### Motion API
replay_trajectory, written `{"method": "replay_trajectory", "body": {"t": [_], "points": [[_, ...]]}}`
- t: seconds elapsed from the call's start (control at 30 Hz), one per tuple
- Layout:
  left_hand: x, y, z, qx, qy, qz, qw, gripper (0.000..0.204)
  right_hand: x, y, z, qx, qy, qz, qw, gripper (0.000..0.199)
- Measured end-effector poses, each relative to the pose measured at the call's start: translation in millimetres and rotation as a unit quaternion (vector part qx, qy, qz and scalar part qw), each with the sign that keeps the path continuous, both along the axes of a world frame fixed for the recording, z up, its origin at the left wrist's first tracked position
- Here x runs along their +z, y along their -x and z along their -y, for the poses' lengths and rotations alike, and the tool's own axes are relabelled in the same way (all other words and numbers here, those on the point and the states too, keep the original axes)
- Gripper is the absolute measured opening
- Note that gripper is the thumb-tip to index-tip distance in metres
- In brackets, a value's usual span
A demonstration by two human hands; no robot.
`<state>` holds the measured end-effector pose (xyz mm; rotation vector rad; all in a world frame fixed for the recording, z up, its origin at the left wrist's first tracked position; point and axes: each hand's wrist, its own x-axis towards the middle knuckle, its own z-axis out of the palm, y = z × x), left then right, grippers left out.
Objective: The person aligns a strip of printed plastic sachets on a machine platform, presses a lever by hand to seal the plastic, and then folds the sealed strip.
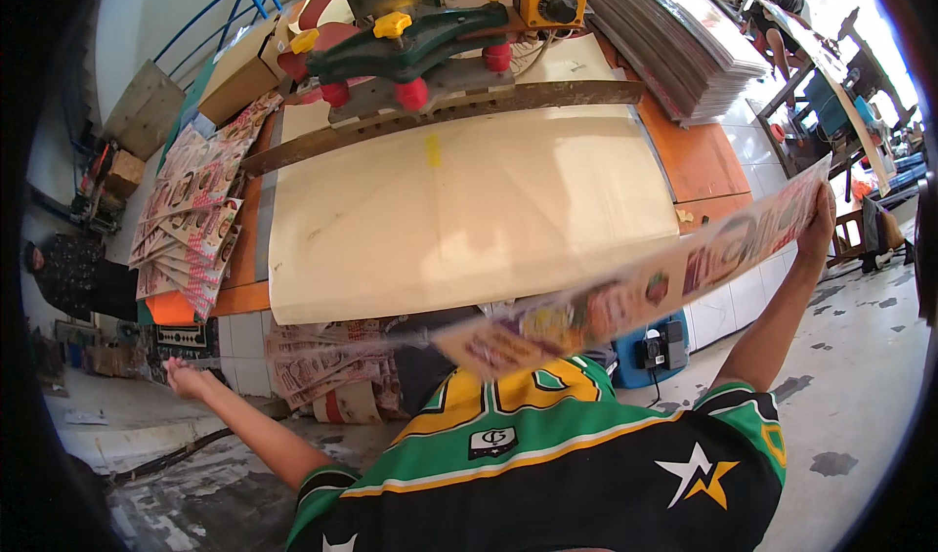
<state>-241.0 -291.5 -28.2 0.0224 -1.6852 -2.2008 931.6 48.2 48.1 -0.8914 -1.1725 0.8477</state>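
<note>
A long, glossy printed sheet [625,303] with food pictures stretches across the front of my body, blurred by motion along its near part. My right hand [819,222] grips its far right end, raised beside the table. Off to the left, my left hand [188,378] is closed in a pinch at the end of a thin, smeared strip that seems to be the same sheet's other end. Beyond the sheet lies a beige work surface [469,210], under a machine [410,49] with a dark green clamp bar, yellow knobs and red feet.
Overlapping printed sheets [191,215] pile up at the table's left, beside a cardboard box [239,68]. A tall stack of flat sheets [674,39] stands at the back right. More printed sheets [327,357] sit below the table's front edge. Two people are farther off, left and right.
</note>
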Motion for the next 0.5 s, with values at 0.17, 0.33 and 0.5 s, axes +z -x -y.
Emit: {"method": "replay_trajectory", "body": {"t": [0.17, 0.33, 0.5], "points": [[7.8, 50.1, 68.9, 0.160, -0.042, 0.103, 0.981, 0.023, -13.9, -38.7, -16.4, -0.077, -0.008, -0.102, 0.992, 0.052], [9.0, 2.5, 55.0, -0.088, -0.101, -0.006, 0.991, 0.032, -16.9, -57.4, 10.5, -0.066, 0.004, -0.148, 0.987, 0.047], [59.5, -89.2, 35.9, -0.219, -0.060, -0.077, 0.971, 0.034, -20.7, -25.7, 23.1, -0.034, 0.005, -0.183, 0.983, 0.045]]}}
